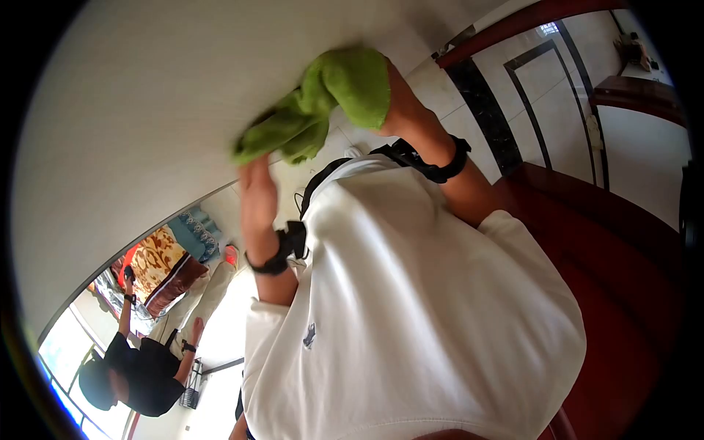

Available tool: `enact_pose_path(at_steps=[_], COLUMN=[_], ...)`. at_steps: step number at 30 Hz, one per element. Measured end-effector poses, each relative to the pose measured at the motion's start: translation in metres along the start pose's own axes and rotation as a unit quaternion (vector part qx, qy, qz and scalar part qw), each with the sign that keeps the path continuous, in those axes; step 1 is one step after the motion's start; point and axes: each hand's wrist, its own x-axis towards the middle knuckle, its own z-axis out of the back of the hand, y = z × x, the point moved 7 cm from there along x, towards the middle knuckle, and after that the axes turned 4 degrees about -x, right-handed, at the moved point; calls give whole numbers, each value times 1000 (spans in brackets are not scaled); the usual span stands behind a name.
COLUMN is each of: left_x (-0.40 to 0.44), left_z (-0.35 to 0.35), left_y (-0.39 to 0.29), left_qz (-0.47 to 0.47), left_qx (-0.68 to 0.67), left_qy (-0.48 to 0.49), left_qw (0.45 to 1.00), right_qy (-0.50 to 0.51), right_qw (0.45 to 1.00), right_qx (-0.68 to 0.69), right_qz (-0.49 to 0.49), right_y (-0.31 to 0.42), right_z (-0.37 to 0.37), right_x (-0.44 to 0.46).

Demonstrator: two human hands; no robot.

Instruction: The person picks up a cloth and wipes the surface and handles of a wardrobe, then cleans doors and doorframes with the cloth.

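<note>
Plainly, in my head view, the green towel [345,84] lies over my left hand [257,167] and right hand [397,95], hiding how far my fingers close, so a slack grip could let its loose folds slip against the pale surface [147,110].

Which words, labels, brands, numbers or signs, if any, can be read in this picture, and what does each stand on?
None can be read.
Shirt: a small dark emblem on the chest, with no letters that can be made out.
Cloth: no lettering shows.
Wristbands: any marking is too small or blurred to read.
</note>
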Motion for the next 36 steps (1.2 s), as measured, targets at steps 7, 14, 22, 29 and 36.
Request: enact_pose_path(at_steps=[7, 14, 22, 29, 36], left_x=[67, 28, 40, 128, 140], left_z=[-108, 80, 44, -47, -111], left_y=[-53, -74, -117, -168, -171], left_qz=[152, -172, -76, -82, -64], left_qx=[-392, -615, -317, -238, -233], left_qy=[220, 36, -67, 120, 191], left_qw=[880, 769, 943, 960, 951], right_qy=[38, -68, -179, -203, -104], right_qw=[938, 996, 982, 956, 943], right_qx=[-131, -46, -43, -4, 3], right_qz=[-318, 19, -35, -210, -315], right_y=[-159, -3, -2, -137, -253], right_z=[21, 61, 64, 89, 31], right_x=[-101, -30, -7, -62, -152])
